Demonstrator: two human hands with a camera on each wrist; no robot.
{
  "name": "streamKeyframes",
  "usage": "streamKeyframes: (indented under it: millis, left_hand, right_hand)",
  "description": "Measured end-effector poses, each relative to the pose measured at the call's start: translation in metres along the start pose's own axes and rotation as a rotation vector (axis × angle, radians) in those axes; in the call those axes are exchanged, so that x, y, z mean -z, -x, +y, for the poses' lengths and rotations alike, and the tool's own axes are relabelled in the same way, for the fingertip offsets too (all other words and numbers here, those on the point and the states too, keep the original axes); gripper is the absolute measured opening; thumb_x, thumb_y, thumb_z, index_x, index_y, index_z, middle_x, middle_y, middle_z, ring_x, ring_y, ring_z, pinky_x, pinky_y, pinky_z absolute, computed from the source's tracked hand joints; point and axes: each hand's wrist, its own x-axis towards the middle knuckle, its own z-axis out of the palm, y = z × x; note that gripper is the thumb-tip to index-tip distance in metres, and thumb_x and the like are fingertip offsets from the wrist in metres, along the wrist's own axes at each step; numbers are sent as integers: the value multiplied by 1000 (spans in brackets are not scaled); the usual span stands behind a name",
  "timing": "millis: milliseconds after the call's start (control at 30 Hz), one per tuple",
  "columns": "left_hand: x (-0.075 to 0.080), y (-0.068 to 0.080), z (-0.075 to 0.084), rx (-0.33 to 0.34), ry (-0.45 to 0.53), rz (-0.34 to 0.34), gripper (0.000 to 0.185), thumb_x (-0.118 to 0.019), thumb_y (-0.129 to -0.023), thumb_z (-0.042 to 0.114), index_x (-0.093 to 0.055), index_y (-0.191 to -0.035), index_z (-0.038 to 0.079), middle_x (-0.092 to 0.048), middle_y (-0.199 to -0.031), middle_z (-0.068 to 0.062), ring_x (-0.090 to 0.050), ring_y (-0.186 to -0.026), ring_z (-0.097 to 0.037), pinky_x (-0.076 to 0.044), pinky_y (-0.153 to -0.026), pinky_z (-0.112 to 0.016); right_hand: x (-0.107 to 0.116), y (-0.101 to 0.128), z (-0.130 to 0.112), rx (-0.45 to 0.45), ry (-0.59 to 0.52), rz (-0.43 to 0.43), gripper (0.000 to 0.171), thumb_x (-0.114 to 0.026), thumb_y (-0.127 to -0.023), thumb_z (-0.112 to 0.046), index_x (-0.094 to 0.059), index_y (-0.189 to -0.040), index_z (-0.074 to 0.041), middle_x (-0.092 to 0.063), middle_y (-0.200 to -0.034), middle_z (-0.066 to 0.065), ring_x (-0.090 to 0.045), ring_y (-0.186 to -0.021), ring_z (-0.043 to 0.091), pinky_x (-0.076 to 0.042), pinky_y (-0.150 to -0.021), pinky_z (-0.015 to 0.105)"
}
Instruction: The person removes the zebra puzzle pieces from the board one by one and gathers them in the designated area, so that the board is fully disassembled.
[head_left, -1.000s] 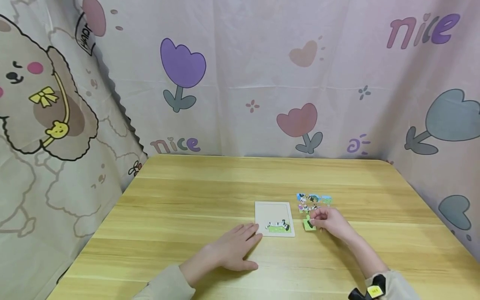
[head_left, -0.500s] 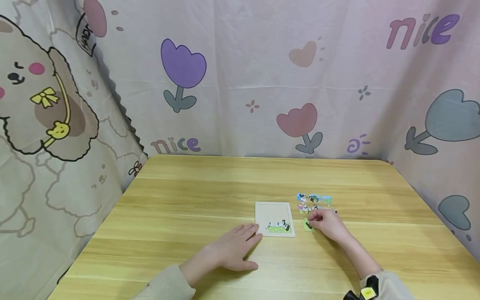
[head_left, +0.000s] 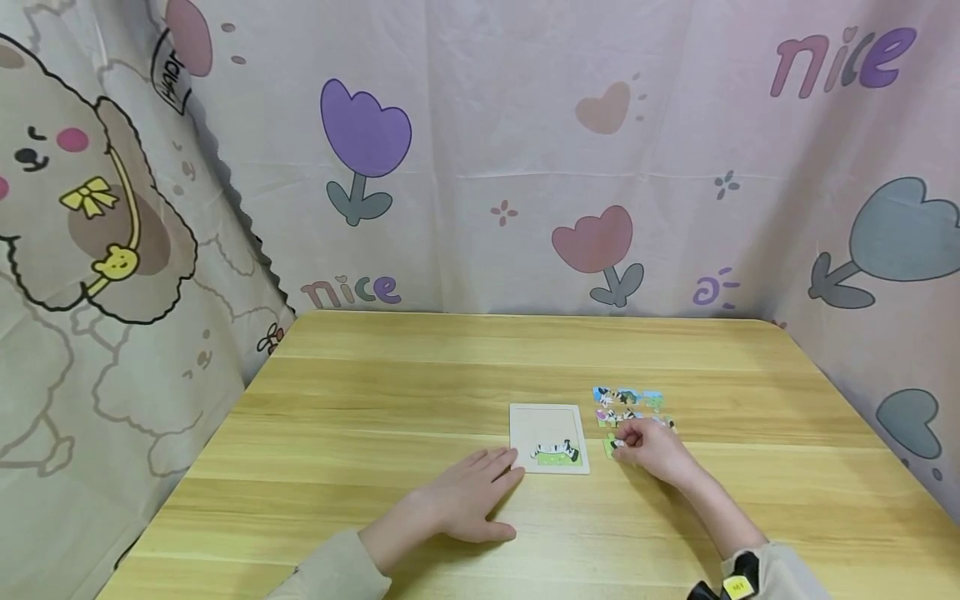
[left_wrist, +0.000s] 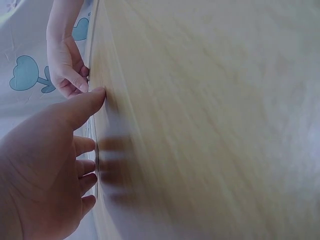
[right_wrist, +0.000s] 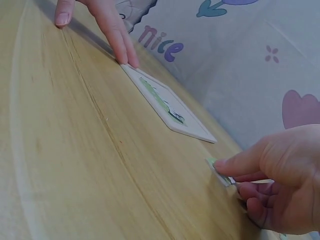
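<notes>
1. Big wooden worktop (head_left: 420, 375) fills most of the view, with cartoon-print curtains (head_left: 525, 150) hanging around it on the far side and both flanks.
2. Puzzle tray (head_left: 547, 425) sits flat near the middle, with a strip of zebra-and-grass picture filled in along its near edge.
3. Left hand (head_left: 465, 500) lies flat, fingers straight and relaxed, at about 7 o'clock from the tray, fingertips touching its near-left corner.
4. Right hand (head_left: 651, 450) is at 3 o'clock from the tray, thumb and fingers pinching a green puzzle piece (right_wrist: 220, 172) with one edge tipped up off the wood.
5. Loose puzzle pieces (head_left: 628, 403) are clustered at about 1 o'clock from the tray, just beyond the right hand.
</notes>
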Motion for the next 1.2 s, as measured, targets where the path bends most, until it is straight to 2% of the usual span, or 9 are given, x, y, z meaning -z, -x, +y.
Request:
streamKeyframes:
  millis: [133, 433, 700, 900, 1200]
  left_hand:
    - [1, 0, 0, 2, -1, -4, 77, -47, -87, 59, -31, -145, 11, -21, -152, -11, -18, -139, -22, -17, -112, -36]
    - [1, 1, 0, -7, -16, 6, 77, -48, -87, 59, -32, -144, 10, -23, -151, -12, -20, -138, -23, -19, -112, -36]
    - [1, 0, 1, -2, -7, -4, 77, -48, -87, 58, -32, -145, 10, -22, -152, -11, -19, -139, -23, -18, -112, -37]
    - [1, -1, 1, 2, -6, -8, 78, -48, -87, 59, -31, -145, 9, -21, -152, -10, -18, -139, -23, -18, -112, -37]
    - [2, -2, 2, -3, -5, -20, 79, -46, -87, 60, -30, -145, 8, -21, -152, -10, -18, -139, -22, -17, -112, -36]
  right_hand:
    - [0, 0, 0, -24, 2, 1, 20, -73, -74, -7, -63, -91, -1, -55, -81, 3, -49, -75, 16, -44, -67, 29]
    - [0, 1, 1, -17, -52, 8, 21, -73, -77, -8, -65, -94, 1, -58, -82, 3, -53, -76, 15, -46, -66, 26]
    - [-7, -3, -12, 25, -93, 41, 21, -71, -78, -6, -64, -97, 3, -64, -85, 3, -59, -80, 16, -50, -70, 25]
    - [-16, -9, -33, 40, -152, -1, 26, -71, -78, -6, -63, -101, 4, -63, -88, 5, -59, -82, 17, -51, -72, 26]
    - [-36, -17, -52, 120, -203, -89, 16, -71, -76, -1, -64, -90, 2, -59, -79, 3, -55, -73, 14, -48, -64, 22]
